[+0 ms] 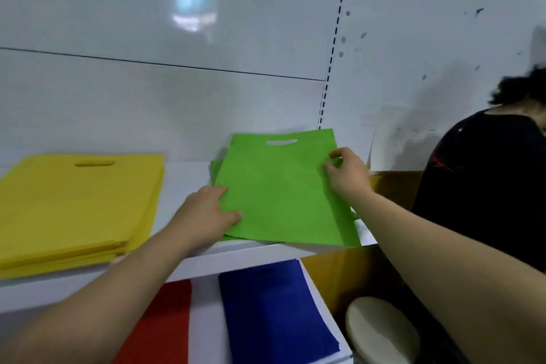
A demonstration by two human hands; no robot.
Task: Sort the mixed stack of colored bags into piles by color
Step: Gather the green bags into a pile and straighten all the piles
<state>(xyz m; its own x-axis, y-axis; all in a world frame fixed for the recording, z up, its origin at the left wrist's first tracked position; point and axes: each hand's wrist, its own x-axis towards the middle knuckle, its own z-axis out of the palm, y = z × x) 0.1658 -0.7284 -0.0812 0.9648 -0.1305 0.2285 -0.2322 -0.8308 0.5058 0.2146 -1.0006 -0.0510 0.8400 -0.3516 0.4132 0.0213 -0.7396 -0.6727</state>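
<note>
- Wall panels (177,97), white and glossy, fill the background behind two white shelves.
- Upper shelf (183,174) carries two colours, well apart: yellow on the left, green on the right.
- Yellow pile (79,204) is a thick stack lying flat, with its handle slot toward the wall.
- Another person in a dark top (487,186) is at the right edge.
- Green bag (280,195) lies slightly tilted on top of the green pile (215,168), whose edges show at its left; its cut-out handle points to the wall.
- Blue bags (274,313) lie on the lower shelf (204,319), with red bags (165,325) to their left and a white strip between.
- Cardboard box (339,275) stands right of the blue bags, with a pale round disc (381,331) in it.
- Left hand (206,213) rests on the green bag's left edge, thumb and forefinger spread flat.
- Right hand (347,174) pinches the bag's right edge between curled fingers and thumb.
</note>
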